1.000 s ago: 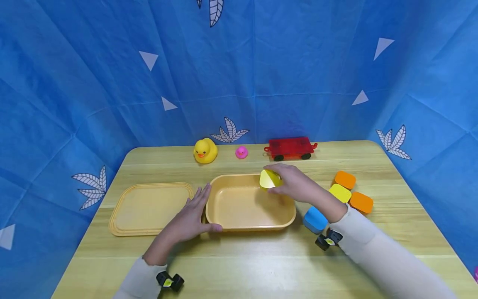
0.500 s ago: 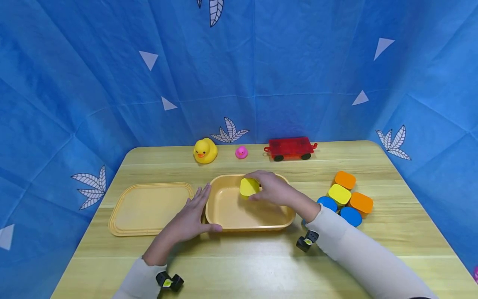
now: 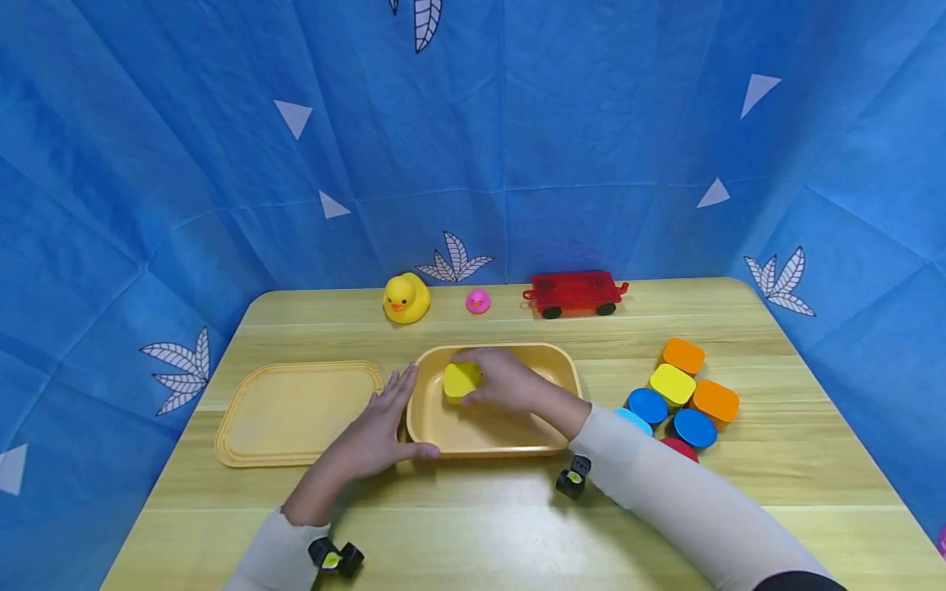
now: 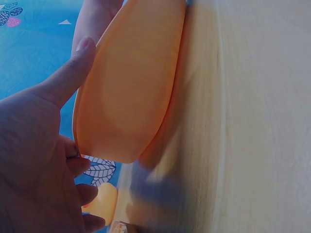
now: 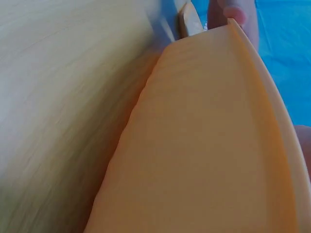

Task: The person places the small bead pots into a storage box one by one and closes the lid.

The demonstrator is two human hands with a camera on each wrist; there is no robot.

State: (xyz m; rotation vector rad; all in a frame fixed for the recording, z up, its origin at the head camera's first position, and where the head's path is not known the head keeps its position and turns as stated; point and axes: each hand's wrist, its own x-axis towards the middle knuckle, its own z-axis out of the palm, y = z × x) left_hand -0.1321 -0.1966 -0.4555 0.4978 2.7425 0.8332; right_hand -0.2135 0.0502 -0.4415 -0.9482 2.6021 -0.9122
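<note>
A tan plastic tub (image 3: 539, 439) stands in the middle of the wooden table. My left hand (image 3: 377, 431) rests on its left end, fingers spread along the left side and thumb at the near rim. In the left wrist view, the thumb touches the rim of the tub (image 4: 129, 87). Inside the tub, toward its left end, my right hand (image 3: 506, 382) holds a yellow rounded-square block (image 3: 461, 382) between thumb and fingers. The right wrist view shows mostly the outer wall of the tub (image 5: 194, 136); the block is hidden there.
Left of the tub lies a flat tan lid (image 3: 299, 414). Orange blocks (image 3: 715, 400), another yellow block (image 3: 672, 384) and blue and red ones cluster at right. A yellow duck (image 3: 406, 298), pink duck (image 3: 478, 301) and red toy wagon (image 3: 574, 294) line the back.
My right hand has carried the yellow block leftward from the tub's right back rim to inside its left part. The left hand and the tub have stayed in place.
</note>
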